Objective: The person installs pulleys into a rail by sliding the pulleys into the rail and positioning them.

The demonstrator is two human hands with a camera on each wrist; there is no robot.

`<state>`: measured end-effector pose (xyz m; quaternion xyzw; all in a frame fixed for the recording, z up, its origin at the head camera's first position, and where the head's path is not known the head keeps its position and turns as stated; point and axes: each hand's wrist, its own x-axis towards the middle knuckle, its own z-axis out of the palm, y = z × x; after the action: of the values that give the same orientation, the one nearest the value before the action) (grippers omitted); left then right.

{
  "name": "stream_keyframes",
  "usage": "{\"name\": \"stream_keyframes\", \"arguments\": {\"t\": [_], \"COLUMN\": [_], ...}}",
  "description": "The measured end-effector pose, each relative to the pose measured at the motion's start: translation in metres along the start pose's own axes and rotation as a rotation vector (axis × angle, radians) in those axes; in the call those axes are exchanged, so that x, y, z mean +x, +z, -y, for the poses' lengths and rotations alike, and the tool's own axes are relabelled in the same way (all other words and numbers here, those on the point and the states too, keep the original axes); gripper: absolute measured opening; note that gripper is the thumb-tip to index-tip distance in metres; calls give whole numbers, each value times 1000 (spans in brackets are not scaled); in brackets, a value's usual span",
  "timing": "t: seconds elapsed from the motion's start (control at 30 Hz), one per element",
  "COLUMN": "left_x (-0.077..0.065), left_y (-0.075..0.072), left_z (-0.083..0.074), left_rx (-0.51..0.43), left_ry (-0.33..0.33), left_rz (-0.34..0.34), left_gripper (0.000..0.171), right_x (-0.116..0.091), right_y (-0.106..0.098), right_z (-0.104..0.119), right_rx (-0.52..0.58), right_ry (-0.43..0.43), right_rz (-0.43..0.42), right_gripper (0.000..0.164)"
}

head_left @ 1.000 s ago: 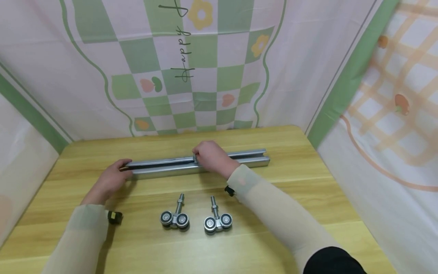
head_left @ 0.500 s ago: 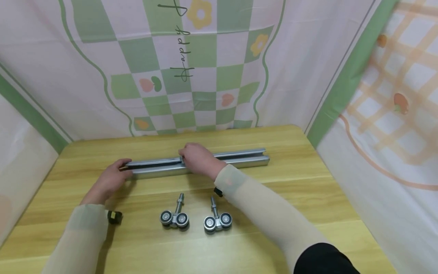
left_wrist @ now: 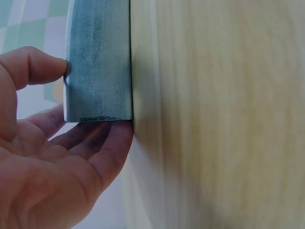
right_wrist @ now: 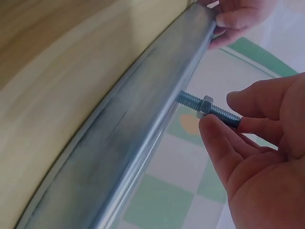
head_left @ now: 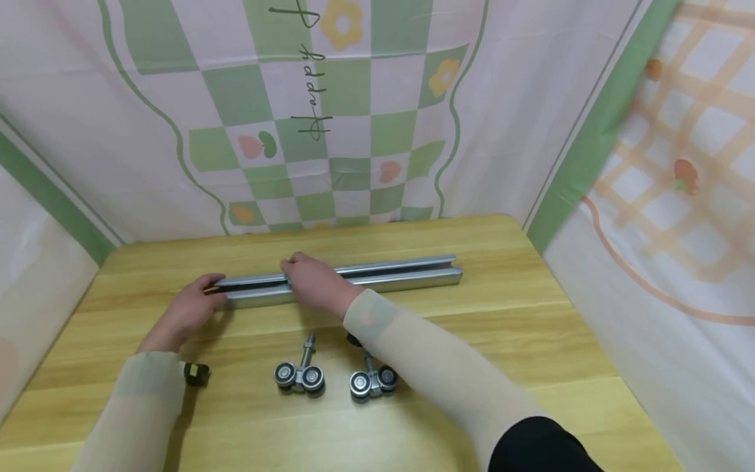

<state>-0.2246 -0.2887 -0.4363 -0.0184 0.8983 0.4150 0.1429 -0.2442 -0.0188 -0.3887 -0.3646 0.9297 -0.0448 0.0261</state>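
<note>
A silver metal rail [head_left: 407,278] with a slot along its top lies across the far part of the table. My left hand [head_left: 189,308] holds its left end; in the left wrist view the thumb is at the rail's edge and the fingers wrap the end. Left of the rail's middle, my right hand [head_left: 318,282] holds a threaded bolt [right_wrist: 226,117] that stands up out of the slot. A hex nut [right_wrist: 205,107] sits partway along the bolt. Whatever the bolt joins inside the rail is hidden.
Two roller trolleys, one left [head_left: 299,376] and one right [head_left: 373,383], each with wheels and a bolt, lie on the wooden table [head_left: 248,426] nearer me. My right forearm passes over part of the right one. A patterned cloth [head_left: 354,137] hangs behind.
My right hand has slid leftward along the rail with the bolt, coming closer to my left hand. The left hand and the rail have stayed in place.
</note>
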Motion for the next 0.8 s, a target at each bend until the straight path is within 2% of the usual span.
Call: {"name": "stream_keyframes", "arguments": {"t": [0.2,0.57,0.8], "left_x": [0,-1,0], "left_y": [0,-1,-1], "left_z": [0,-4,-2], "left_rx": [5,-14,-18], "left_ry": [-7,-10,-7], "left_rz": [-1,1,2], "left_gripper": [65,65,65], "right_x": [7,20,32], "right_y": [1,3,8], "right_z": [11,26,34], "right_rx": [9,104,131], "right_ry": [-14,17,17], "right_rz": [10,53,84], "right_gripper": [56,68,70]}}
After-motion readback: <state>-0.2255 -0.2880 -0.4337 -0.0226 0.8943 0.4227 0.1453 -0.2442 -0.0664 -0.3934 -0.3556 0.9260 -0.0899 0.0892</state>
